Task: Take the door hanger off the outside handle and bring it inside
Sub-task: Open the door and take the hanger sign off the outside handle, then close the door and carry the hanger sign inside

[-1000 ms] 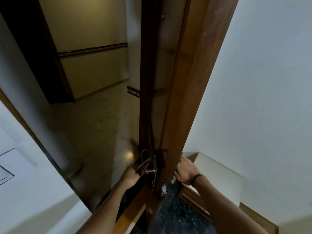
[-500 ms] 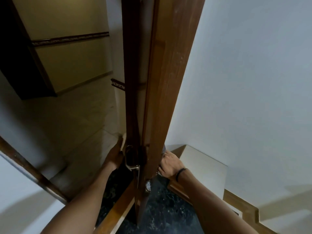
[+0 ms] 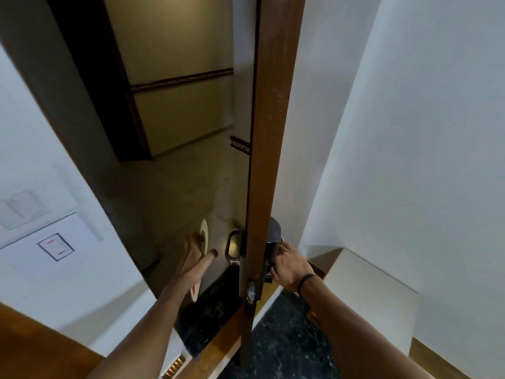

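Observation:
The wooden door (image 3: pixel 269 149) stands ajar, seen edge-on. A cream door hanger (image 3: pixel 204 236) with a red mark near its lower end is pinched in my left hand (image 3: pixel 195 258), out in the doorway gap and left of the silver outside handle (image 3: pixel 232 246). The hanger is clear of that handle. My right hand (image 3: pixel 289 265) grips the dark inside handle (image 3: pixel 273 247) on the room side of the door.
The door frame (image 3: pixel 82 149) and a white wall with a switch plate (image 3: pixel 21 209) and a sign (image 3: pixel 56 246) lie at left. Beyond is a corridor floor (image 3: pixel 175 192). A white wall (image 3: pixel 410 160) and a low ledge (image 3: pixel 369 280) close in at right. Dark marble floor (image 3: pixel 284 348) lies below.
My left hand was at the outside handle; it has pulled away to the left with the hanger now in it. My right hand stays on the inside handle.

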